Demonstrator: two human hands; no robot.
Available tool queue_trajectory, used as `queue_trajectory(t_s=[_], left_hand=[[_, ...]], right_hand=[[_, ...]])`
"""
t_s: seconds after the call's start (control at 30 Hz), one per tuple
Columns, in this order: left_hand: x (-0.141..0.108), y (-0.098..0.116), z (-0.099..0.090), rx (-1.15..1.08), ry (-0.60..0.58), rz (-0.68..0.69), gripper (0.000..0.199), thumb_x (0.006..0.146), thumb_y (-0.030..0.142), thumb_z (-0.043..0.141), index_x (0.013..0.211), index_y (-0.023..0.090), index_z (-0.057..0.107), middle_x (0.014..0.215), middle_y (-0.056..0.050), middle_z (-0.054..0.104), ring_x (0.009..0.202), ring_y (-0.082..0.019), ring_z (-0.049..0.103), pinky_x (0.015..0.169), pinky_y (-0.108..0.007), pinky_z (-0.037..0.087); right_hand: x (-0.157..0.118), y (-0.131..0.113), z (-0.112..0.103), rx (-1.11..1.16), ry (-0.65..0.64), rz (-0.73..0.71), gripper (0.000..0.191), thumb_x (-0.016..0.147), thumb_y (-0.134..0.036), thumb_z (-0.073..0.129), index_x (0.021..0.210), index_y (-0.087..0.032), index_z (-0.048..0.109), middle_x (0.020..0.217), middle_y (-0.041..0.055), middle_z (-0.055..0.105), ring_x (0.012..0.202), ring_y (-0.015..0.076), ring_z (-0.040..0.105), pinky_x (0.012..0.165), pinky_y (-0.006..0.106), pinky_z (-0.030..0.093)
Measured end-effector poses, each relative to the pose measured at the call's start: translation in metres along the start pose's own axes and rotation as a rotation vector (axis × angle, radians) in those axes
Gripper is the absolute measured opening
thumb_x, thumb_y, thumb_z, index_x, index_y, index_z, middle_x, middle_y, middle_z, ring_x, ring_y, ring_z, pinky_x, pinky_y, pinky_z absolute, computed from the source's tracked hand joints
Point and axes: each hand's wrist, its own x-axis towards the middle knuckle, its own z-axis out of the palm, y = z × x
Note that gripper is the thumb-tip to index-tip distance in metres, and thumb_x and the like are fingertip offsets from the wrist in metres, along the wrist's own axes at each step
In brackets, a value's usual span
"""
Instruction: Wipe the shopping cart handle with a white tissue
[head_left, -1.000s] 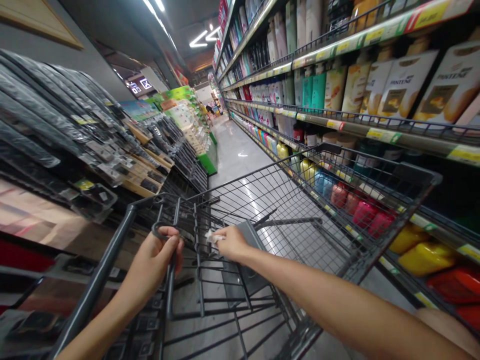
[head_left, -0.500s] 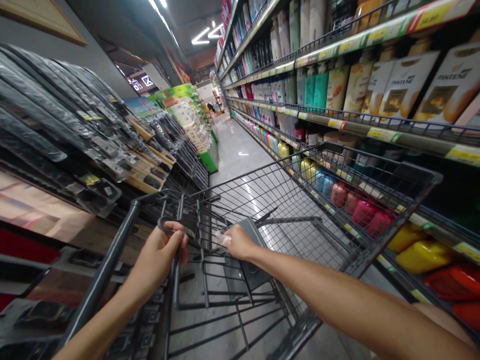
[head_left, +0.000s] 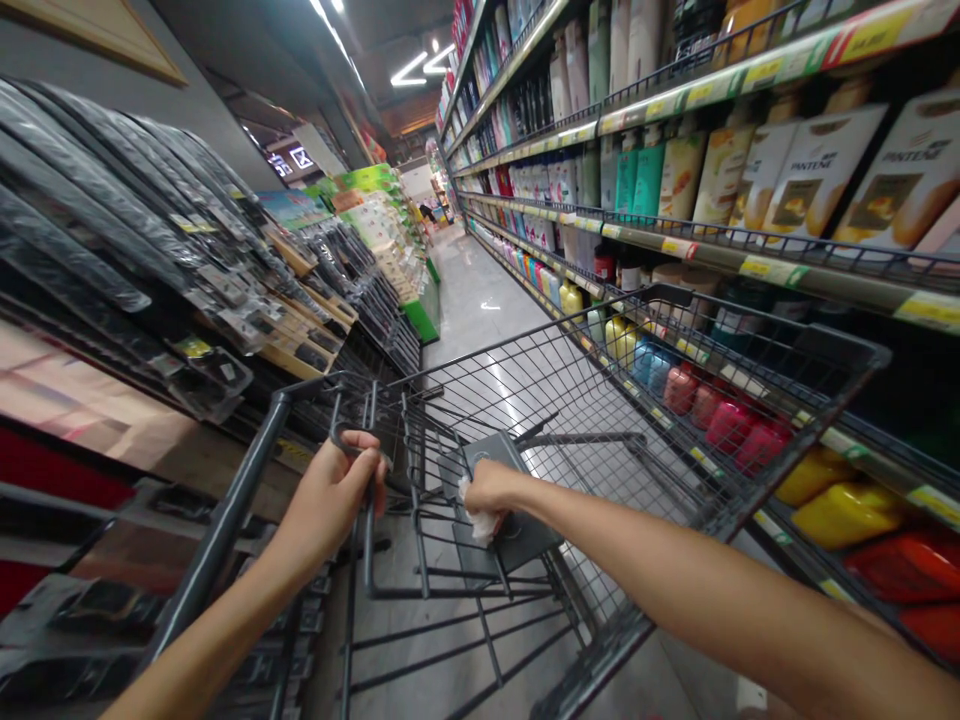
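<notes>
A dark metal shopping cart fills the lower middle of the head view. My left hand has its fingers closed around the cart's inner wire frame, near a rounded loop at the top. My right hand reaches inside the cart with a crumpled white tissue gathered under its curled fingers. The tissue lies against the wire bars, in front of a flat grey panel. Part of that panel is hidden by the hand. To the left, the cart's push handle slants beside my left forearm.
Shelves on the right hold rows of shampoo bottles, with several coloured bottles lower down. Belts in clear wrap hang on the left. A tiled aisle leads away past a green display stand.
My right hand has moved right and slightly down with the tissue, across the wire bars by the grey panel. My left hand keeps its grip on the wire frame.
</notes>
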Motion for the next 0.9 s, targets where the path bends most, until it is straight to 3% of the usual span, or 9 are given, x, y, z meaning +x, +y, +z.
queue_trajectory(t_s=[0.13,0.33,0.5,0.67,0.8,0.9], left_hand=[[-0.002,0.0,0.001,0.024,0.0,0.024,0.032,0.069,0.044,0.054,0.086,0.023,0.036,0.053,0.011,0.051,0.034,-0.01,0.048,0.036,-0.022,0.032],[-0.001,0.001,0.003,0.064,-0.001,0.013,0.027,0.071,0.041,0.051,0.086,0.023,0.036,0.043,0.012,0.048,0.031,-0.012,0.045,0.036,-0.022,0.031],[0.001,0.004,0.004,0.031,0.001,0.012,0.027,0.071,0.039,0.052,0.086,0.023,0.037,0.05,0.011,0.051,0.033,-0.011,0.048,0.037,-0.022,0.034],[0.002,0.002,0.003,0.002,-0.012,0.025,0.029,0.071,0.04,0.054,0.086,0.023,0.037,0.053,0.011,0.05,0.033,-0.01,0.048,0.036,-0.022,0.033],[0.004,0.0,0.002,0.01,-0.037,0.03,0.028,0.071,0.041,0.054,0.085,0.023,0.037,0.054,0.011,0.05,0.034,-0.01,0.049,0.037,-0.021,0.033],[0.005,0.001,0.0,0.013,-0.056,0.039,0.028,0.071,0.042,0.054,0.083,0.022,0.037,0.053,0.011,0.05,0.034,-0.01,0.048,0.038,-0.021,0.032]], right_hand=[[-0.022,-0.021,0.0,0.277,-0.016,-0.035,0.016,0.063,-0.002,0.056,0.056,-0.015,0.051,0.041,-0.0054,0.049,0.037,0.0117,0.052,0.04,0.022,0.047],[-0.054,-0.044,-0.009,0.453,-0.04,-0.34,0.016,0.059,-0.005,0.062,0.054,-0.015,0.051,0.045,-0.0086,0.046,0.041,0.0049,0.044,0.041,0.015,0.036],[-0.056,-0.038,-0.016,0.052,-0.026,-0.347,0.018,0.055,-0.008,0.067,0.05,-0.016,0.052,0.042,-0.0092,0.041,0.045,0.0063,0.043,0.043,0.017,0.033],[-0.042,-0.023,-0.01,-0.314,0.0,-0.25,0.009,0.053,-0.009,0.067,0.056,-0.012,0.06,0.056,0.0007,0.061,0.057,0.0143,0.058,0.045,0.019,0.039],[-0.027,-0.009,-0.003,-0.474,-0.02,-0.138,0.017,0.049,-0.003,0.067,0.066,-0.008,0.067,0.072,0.0108,0.071,0.072,0.0239,0.068,0.051,0.021,0.046],[-0.018,-0.001,0.001,-0.486,-0.078,-0.019,0.022,0.05,0.0,0.065,0.07,-0.005,0.07,0.07,0.0135,0.072,0.072,0.0277,0.07,0.053,0.024,0.05]])
